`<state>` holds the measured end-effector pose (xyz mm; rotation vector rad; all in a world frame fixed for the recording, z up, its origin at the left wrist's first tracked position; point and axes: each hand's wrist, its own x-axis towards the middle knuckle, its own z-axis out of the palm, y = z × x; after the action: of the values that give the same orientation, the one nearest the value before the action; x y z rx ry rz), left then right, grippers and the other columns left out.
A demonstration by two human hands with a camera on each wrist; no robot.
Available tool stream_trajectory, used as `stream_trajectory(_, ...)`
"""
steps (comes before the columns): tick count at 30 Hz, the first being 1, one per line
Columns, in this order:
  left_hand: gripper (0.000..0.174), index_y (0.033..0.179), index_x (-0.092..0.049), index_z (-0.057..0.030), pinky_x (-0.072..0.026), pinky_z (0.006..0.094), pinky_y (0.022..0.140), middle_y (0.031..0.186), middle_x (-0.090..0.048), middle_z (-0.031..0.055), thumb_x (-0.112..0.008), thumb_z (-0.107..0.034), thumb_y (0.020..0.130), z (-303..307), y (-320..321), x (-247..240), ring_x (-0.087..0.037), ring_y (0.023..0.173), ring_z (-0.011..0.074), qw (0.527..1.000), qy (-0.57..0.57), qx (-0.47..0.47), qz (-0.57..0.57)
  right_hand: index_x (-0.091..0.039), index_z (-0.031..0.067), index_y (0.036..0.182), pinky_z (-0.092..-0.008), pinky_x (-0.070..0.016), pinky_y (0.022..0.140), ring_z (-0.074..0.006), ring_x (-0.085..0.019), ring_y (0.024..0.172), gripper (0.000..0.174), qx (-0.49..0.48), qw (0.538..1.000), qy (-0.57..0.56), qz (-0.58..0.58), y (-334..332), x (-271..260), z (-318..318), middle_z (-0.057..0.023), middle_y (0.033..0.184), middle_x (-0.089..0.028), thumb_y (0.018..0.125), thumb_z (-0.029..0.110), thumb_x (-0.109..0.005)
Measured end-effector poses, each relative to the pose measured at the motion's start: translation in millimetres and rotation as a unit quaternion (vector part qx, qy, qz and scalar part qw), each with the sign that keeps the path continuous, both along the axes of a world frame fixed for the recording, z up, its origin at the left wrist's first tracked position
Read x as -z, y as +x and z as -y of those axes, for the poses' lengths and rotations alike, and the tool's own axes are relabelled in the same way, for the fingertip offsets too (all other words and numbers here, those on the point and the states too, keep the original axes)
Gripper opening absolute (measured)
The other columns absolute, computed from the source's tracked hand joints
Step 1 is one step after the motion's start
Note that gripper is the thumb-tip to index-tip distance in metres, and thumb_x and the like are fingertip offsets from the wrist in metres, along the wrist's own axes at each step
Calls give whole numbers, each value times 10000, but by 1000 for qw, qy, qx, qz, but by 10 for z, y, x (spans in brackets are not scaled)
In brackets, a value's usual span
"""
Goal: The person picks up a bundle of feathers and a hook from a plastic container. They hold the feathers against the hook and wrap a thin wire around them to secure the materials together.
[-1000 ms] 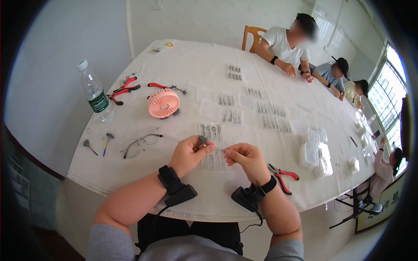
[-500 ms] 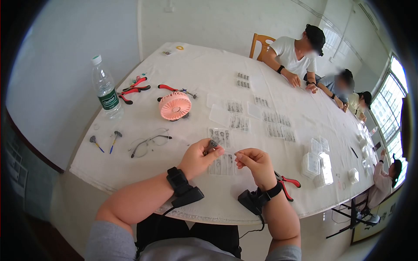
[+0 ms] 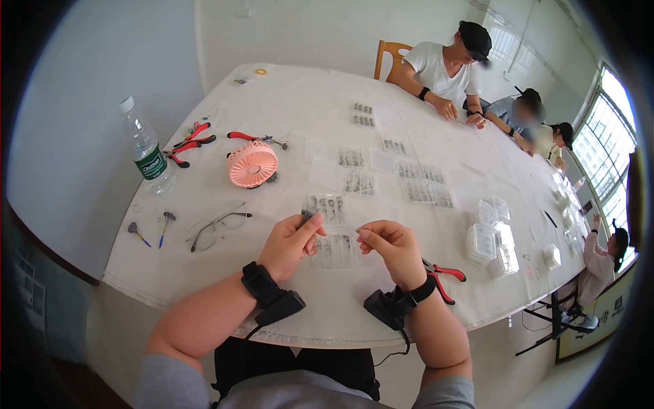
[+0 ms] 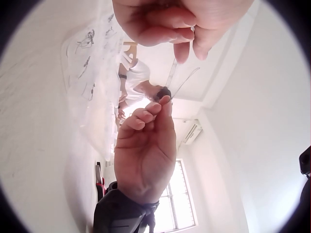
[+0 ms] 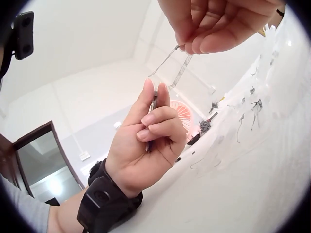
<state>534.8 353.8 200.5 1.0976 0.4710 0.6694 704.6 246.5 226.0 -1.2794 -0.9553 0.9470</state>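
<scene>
My left hand [image 3: 304, 221] pinches a small dark metal piece [image 3: 304, 215] between thumb and forefinger, just above the white table [image 3: 286, 109]. The right wrist view shows that left hand [image 5: 156, 92] upright, with the thin dark piece [image 5: 154, 104] between its fingertips. My right hand [image 3: 363, 235] pinches a thin wire [image 5: 165, 59], held a little to the right of the left hand. In the left wrist view the wire [image 4: 186, 81] sticks up from the right hand's fingertips [image 4: 163, 99]. Clear sheets of small hooks [image 3: 327, 204] lie under both hands.
A pink fan [image 3: 253, 163], water bottle [image 3: 144, 146], glasses [image 3: 218, 227] and red pliers [image 3: 191, 140] lie to the left. More red pliers [image 3: 444, 276] and clear boxes [image 3: 490, 238] lie to the right. Other people [image 3: 443, 65] sit at the far side.
Both hands keep their pinches and stay close together over the sheets. The left hand's dark piece now sits slightly lower and further left in view; the head view has swung a little.
</scene>
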Motion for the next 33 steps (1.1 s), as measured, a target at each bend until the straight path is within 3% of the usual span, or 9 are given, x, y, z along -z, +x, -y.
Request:
stream_trajectory(2, 299, 750, -500, -19, -324, 204, 488, 594, -422, -28, -547, -288, 874, 0, 15, 3, -368, 523, 49, 999, -35, 1, 25, -612, -37, 885, -216, -453, 625, -88, -544, 663, 133, -5, 1000, 3, 0, 0, 1, -5, -48, 747, -607, 823, 79, -594)
stream_trajectory(8, 273, 755, -478, -63, -382, 226, 560, 595, -429, -19, -478, -289, 908, 43, 21, -48, -371, 516, 65, 999, 25, -19, -36, -609, -46, 888, -234, -459, 643, -108, -552, 680, 132, -10, 1000, -2, 10, 0, 12, 10, -68, 769, -610, 819, 65, -591)
stream_trajectory(14, 263, 897, -534, -30, -431, 235, 652, 681, -513, 20, -448, -278, 921, 23, 49, 45, -487, 610, 100, 995, 95, -6, -26, -612, -48, 902, -225, -456, 639, -105, -550, 682, 146, -14, 1000, 7, -4, 24, 29, -7, -64, 775, -612, 824, 74, -590)
stream_trajectory(20, 313, 968, -539, 7, -339, 184, 419, 518, -454, -7, -408, -275, 936, 81, -44, -195, -391, 405, 56, 990, 72, 52, -111, -609, -53, 908, -224, -456, 638, -103, -547, 678, 152, -20, 1000, 3, 24, 24, 11, 13, -64, 774, -611, 825, 73, -588)
stream_trajectory(21, 327, 980, -539, 17, -261, 184, 346, 454, -398, -29, -413, -281, 933, 94, -24, -198, -312, 331, 45, 992, 57, 37, -109, -606, -52, 915, -222, -455, 641, -102, -545, 677, 154, -22, 1000, 2, 11, 21, 14, 15, -62, 772, -609, 826, 73, -587)
stream_trajectory(24, 319, 955, -544, 9, -256, 186, 370, 460, -370, -36, -416, -282, 933, 62, -35, -179, -301, 358, 40, 986, 85, 25, -141, -601, -56, 919, -221, -453, 647, -102, -544, 676, 163, -23, 1000, 2, 10, 19, 30, -4, -58, 768, -605, 827, 78, -587)
stream_trajectory(27, 292, 876, -539, -13, -215, 189, 392, 476, -333, -53, -428, -278, 929, 31, -31, -85, -260, 386, 30, 990, 96, 11, -103, -601, -55, 917, -218, -452, 652, -98, -543, 679, 168, -24, 1000, -2, 20, 21, 11, -5, -53, 764, -602, 826, 86, -593)
stream_trajectory(33, 265, 748, -478, -48, -189, 196, 423, 526, -283, -71, -420, -239, 922, 19, -37, -111, -220, 436, 27, 996, 16, 43, -75, -604, -48, 916, -217, -456, 644, -94, -545, 673, 169, -19, 1000, 6, 21, 68, 28, 0, -49, 759, -602, 823, 93, -598)
